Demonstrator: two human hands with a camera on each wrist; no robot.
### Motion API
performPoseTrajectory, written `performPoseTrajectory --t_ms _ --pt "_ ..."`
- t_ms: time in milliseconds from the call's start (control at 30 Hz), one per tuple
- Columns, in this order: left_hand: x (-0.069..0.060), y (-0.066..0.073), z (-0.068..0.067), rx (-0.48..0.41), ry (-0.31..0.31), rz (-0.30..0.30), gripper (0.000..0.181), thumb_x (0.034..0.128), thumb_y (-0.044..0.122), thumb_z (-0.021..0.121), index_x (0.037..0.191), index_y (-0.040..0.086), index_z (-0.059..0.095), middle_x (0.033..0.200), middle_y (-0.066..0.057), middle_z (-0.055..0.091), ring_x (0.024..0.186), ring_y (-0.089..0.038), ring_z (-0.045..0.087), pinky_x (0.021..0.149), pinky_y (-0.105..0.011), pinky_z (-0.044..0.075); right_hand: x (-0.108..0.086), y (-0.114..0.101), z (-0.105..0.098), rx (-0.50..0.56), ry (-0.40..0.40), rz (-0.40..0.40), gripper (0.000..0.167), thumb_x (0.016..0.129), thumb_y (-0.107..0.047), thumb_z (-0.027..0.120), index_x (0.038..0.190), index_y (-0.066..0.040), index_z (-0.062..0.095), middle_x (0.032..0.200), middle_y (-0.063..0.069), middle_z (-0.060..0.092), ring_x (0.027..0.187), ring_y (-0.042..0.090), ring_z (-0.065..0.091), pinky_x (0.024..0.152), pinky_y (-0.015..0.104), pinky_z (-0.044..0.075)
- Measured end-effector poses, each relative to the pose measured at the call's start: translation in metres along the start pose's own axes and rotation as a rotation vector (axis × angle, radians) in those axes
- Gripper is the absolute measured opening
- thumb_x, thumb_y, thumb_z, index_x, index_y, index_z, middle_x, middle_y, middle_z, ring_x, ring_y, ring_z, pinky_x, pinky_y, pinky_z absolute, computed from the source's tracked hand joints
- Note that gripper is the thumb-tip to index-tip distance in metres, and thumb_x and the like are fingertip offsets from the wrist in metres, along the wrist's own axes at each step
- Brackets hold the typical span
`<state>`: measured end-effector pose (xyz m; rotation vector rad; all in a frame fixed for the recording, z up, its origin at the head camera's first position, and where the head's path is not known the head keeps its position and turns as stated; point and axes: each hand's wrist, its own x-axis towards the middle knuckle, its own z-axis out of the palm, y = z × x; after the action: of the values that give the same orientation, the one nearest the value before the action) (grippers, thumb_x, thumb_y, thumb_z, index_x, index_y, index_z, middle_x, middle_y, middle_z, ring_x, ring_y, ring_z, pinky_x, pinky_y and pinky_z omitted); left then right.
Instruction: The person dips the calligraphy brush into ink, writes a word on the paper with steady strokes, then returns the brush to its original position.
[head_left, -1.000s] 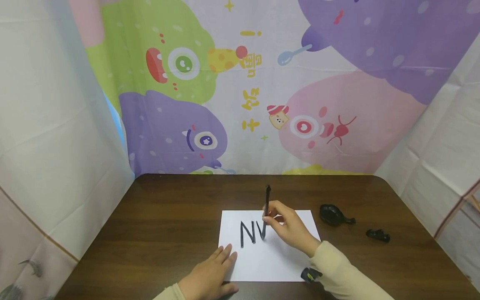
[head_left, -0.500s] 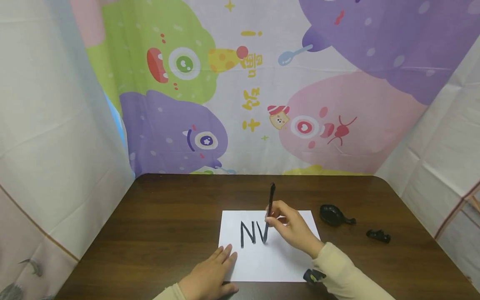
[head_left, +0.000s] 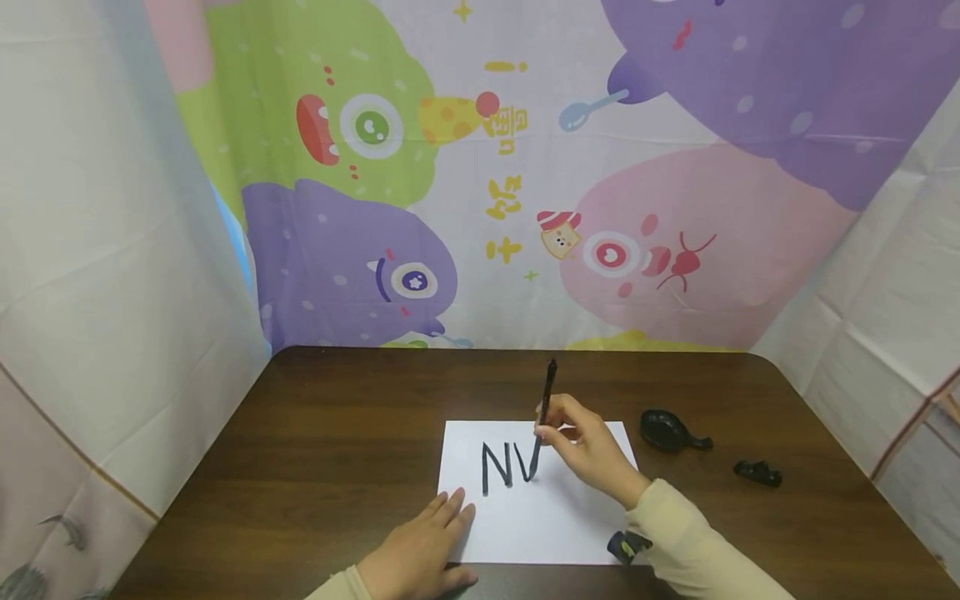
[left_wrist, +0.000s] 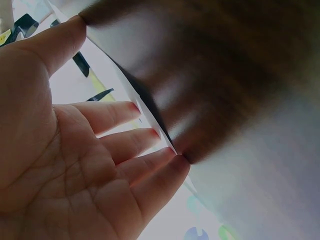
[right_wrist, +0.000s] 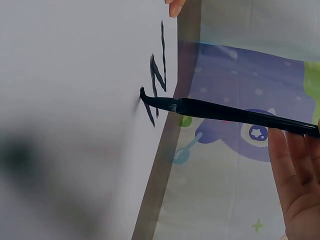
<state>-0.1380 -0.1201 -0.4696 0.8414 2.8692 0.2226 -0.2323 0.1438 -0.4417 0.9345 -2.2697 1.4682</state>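
My right hand (head_left: pixel 592 457) pinches a black writing brush (head_left: pixel 547 398) by its handle, which leans slightly to the right. In the right wrist view the bent, ink-dark bristles (right_wrist: pixel 159 103) of the brush touch the white paper (head_left: pixel 555 525). The tip sits at the lower end of a slanted black stroke (right_wrist: pixel 149 114). To the left of that stroke is a black letter N (head_left: pixel 497 468). My left hand (head_left: pixel 416 546) lies with spread fingers on the paper's left edge, the thumb near its bottom corner; the left wrist view shows its palm and fingers.
Right of the paper, a black dish with a narrow end (head_left: pixel 663 430) and a small dark brush rest (head_left: pixel 757 472) stand on the brown table (head_left: pixel 337 433). A small black bottle (head_left: pixel 621 547) lies by the right sleeve, partly covered. A printed curtain (head_left: pixel 480 308) hangs behind the table.
My right hand and the brush have shifted slightly right, and the brush leans more. Its tip went down a little, then slightly back up. The left hand stays where it was.
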Motion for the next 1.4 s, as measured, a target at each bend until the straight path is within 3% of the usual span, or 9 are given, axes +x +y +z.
performPoseTrajectory --t_ms 267,500,667,1000,1233,1400 --pt "0.000 0.001 -0.002 -0.004 -0.003 0.001 0.078 0.0831 0.052 0.070 0.143 0.006 0.048 0.153 -0.017 0.041 0.137 -0.040 0.044 0.101 -0.053 0.049 0.002 0.000 0.000 -0.003 0.017 -0.022 0.020 0.089 0.001 0.067 0.106 -0.005 0.058 0.085 0.009 0.066 0.077 0.021 0.068 0.071 0.027 0.060" --pt "0.000 0.001 -0.003 -0.016 -0.012 -0.004 0.078 0.0828 0.051 0.070 0.143 0.006 0.048 0.153 -0.017 0.041 0.137 -0.041 0.045 0.099 -0.054 0.050 0.004 0.004 0.000 -0.024 0.020 0.009 0.019 0.090 -0.004 0.067 0.107 -0.004 0.059 0.087 0.009 0.067 0.078 0.021 0.067 0.073 0.027 0.060" --pt "0.000 0.001 -0.003 -0.029 -0.024 -0.009 0.079 0.0830 0.051 0.070 0.144 0.007 0.048 0.154 -0.017 0.041 0.137 -0.041 0.044 0.099 -0.055 0.049 0.007 0.005 0.000 -0.049 0.020 0.029 0.021 0.088 0.003 0.067 0.106 -0.002 0.058 0.086 0.013 0.066 0.076 0.025 0.067 0.072 0.027 0.060" --pt "0.001 0.000 -0.003 -0.032 -0.027 -0.007 0.078 0.0830 0.051 0.070 0.144 0.007 0.048 0.154 -0.017 0.040 0.138 -0.041 0.044 0.099 -0.055 0.049 0.017 -0.021 -0.005 -0.063 0.026 -0.032 0.019 0.087 0.009 0.065 0.104 0.007 0.057 0.082 0.019 0.066 0.073 0.035 0.067 0.069 0.028 0.060" --pt "0.001 0.001 -0.003 -0.034 -0.030 -0.005 0.079 0.0835 0.051 0.070 0.144 0.006 0.047 0.154 -0.017 0.040 0.138 -0.041 0.043 0.099 -0.056 0.049 0.020 0.012 -0.002 -0.098 0.046 -0.003 0.022 0.088 0.006 0.065 0.108 0.002 0.057 0.083 0.017 0.067 0.071 0.030 0.066 0.064 0.026 0.056" --pt "0.001 0.001 -0.004 -0.041 -0.040 -0.013 0.079 0.0836 0.051 0.070 0.145 0.007 0.047 0.155 -0.017 0.039 0.139 -0.041 0.042 0.100 -0.055 0.048 0.022 0.021 -0.003 -0.079 0.057 0.021 0.022 0.089 -0.001 0.067 0.109 -0.003 0.059 0.085 0.012 0.068 0.072 0.025 0.066 0.065 0.025 0.056"
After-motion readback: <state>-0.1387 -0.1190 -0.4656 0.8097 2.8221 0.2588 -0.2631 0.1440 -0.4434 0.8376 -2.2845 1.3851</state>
